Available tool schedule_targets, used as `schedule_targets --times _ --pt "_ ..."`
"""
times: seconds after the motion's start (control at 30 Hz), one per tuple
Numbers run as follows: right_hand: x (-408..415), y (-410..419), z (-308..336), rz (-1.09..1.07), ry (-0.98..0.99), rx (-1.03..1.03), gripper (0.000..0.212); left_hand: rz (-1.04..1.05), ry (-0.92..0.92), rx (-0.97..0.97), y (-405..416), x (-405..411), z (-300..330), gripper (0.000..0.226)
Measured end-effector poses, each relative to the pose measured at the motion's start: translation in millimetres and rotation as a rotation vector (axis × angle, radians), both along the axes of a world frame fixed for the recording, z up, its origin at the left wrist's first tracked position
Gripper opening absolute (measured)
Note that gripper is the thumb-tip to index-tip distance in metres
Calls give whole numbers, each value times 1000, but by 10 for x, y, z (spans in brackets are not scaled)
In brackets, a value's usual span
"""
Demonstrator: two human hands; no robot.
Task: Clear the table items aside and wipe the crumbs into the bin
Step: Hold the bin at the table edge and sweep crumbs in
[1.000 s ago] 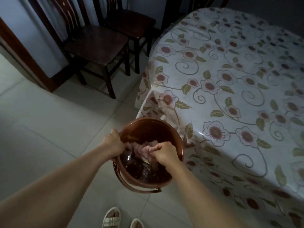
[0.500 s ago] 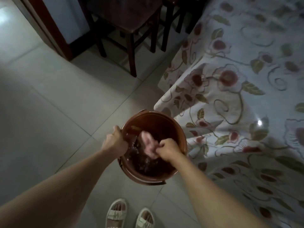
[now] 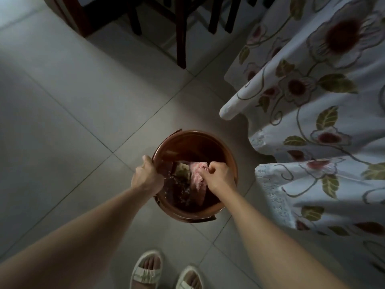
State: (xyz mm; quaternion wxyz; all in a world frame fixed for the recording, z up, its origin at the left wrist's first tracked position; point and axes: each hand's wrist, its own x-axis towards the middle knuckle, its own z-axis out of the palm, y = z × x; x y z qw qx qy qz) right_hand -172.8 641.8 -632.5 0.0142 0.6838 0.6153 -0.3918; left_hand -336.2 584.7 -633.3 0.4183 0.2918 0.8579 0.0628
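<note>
Step in hand: judged to be shaking the crumbs off the cloth (image 3: 198, 176) into the bin (image 3: 194, 142); table wiping appeared done or nearly so.
Bin: brown, round, open-topped; it was held over the tiled floor (image 3: 73, 113), just beside the hanging edge of the tablecloth (image 3: 312, 126). Whether it rested on the floor or was lifted could not be told. Its handle lay down against the near rim.
Left hand (image 3: 145, 177): fingers curled tight over the bin's left rim, thumb outside, steadying it.
Right hand (image 3: 218, 177): closed in a fist, pinching the pink cloth at its top; it was over the bin's right half, inside the rim line.
Cloth: bunched, hanging down from the fist into the bin, its lower end near the contents.
Bin contents: pale crumbs scattered on dark refuse at the left and near side; a flat pale scrap (image 3: 182, 170) lay just beside the cloth. Finer detail was too dim to tell.
Tablecloth: floral, draped in folds at the right edge of view; the table top was not in view, so any remaining crumbs could not be confirmed.
Feet: two sandals (image 3: 166, 270) on the floor, near side of the bin.
Method advised: keep the cloth wholly below the rim while shaking; use short flicks; keep the left grip firm so the bin does not tip.
Risk: crumbs falling past the rim onto the floor or sandals; cloth touching the refuse and picking up dirt.
</note>
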Motion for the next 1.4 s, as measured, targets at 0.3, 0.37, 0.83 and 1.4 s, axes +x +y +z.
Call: schedule_targets --times 0.3,0.37,0.83,1.4 --pt "23 13 -633 40 -28 -54 34 97 -23 -14 -45 -11 -736 27" --pt "30 27 -683 54 -17 -50 22 95 -23 -11 -56 7 -815 28" --pt "-30 106 -818 -139 111 -112 25 81 21 -11 -70 -22 -1041 20" --pt "20 -64 1015 -111 79 -66 9 -196 65 99 77 181 999 47"
